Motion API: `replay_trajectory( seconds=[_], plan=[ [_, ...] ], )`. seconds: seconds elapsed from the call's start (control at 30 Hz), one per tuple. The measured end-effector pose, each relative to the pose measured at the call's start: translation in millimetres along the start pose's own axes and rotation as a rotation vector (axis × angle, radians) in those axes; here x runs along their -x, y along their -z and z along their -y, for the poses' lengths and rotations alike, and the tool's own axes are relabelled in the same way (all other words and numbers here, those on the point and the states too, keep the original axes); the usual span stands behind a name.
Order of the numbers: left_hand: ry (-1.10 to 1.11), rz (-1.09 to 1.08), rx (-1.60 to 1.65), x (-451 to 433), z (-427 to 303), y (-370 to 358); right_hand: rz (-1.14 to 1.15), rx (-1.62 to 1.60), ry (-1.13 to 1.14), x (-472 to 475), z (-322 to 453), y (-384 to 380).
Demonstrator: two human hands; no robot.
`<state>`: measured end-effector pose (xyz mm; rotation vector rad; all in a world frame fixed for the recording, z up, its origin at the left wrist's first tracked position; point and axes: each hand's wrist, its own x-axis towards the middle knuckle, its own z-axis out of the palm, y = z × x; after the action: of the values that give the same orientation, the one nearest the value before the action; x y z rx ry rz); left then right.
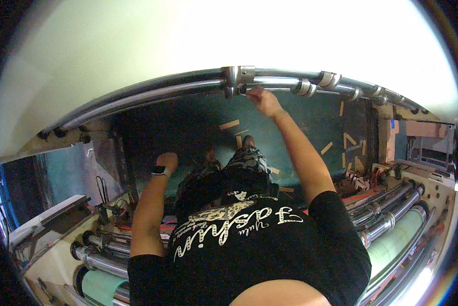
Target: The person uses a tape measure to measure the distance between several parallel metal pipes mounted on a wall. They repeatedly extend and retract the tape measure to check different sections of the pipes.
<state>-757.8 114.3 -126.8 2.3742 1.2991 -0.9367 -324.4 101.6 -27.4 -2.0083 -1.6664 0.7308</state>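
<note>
My right hand (pixel 265 101) reaches up to a steel clamp block (pixel 233 82) that joins two parallel metal bars. Its fingers are bent and pinched close at the lower right end of the block; whether they grip a small part there is hidden. The upper bar (pixel 168 78) and the lower bar (pixel 183 87) run across in front of me, with several metal collars (pixel 305 88) to the right of my hand. My left hand (pixel 168 162) hangs low at my side, away from the bars, its fingers curled out of sight. A smartwatch (pixel 159 170) is on that wrist.
Beyond the bars rises a broad pale machine panel (pixel 129 42). Strips of cardboard or wood (pixel 327 147) lie scattered on the dark green floor (pixel 309 114). Close behind me are machine rollers, one chrome (pixel 103 262) and one green-covered (pixel 397 237), with cables (pixel 101 191) nearby.
</note>
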Motion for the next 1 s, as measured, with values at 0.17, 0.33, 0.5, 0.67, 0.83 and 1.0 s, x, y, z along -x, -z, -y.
replay_trajectory(
  seconds=[0.17,0.33,0.5,0.67,0.83,1.0],
  plan=[
    [-0.222,-0.157,-0.116,10.3,-28.0,61.8,-0.004,0.167,0.094,-3.3,13.7,13.3],
    [-0.357,-0.332,-0.259,21.8,-66.0,133.3,0.001,0.385,0.179,-17.6,-13.8,13.9],
    [-0.447,-0.280,-0.470,52.2,-108.6,193.1,0.027,0.481,0.198,-22.4,3.7,20.4],
    [-0.629,-0.276,-0.478,62.5,-127.1,220.0,0.016,0.457,0.161,-21.7,-5.8,9.4],
    [-0.689,-0.452,-0.570,84.9,-137.0,247.8,-0.067,-0.253,-0.368,9.0,8.8,-50.1],
    [-0.661,-0.492,-0.276,95.5,-112.7,239.1,-0.475,-1.189,-0.556,-11.3,29.9,-160.6]
  ],
)
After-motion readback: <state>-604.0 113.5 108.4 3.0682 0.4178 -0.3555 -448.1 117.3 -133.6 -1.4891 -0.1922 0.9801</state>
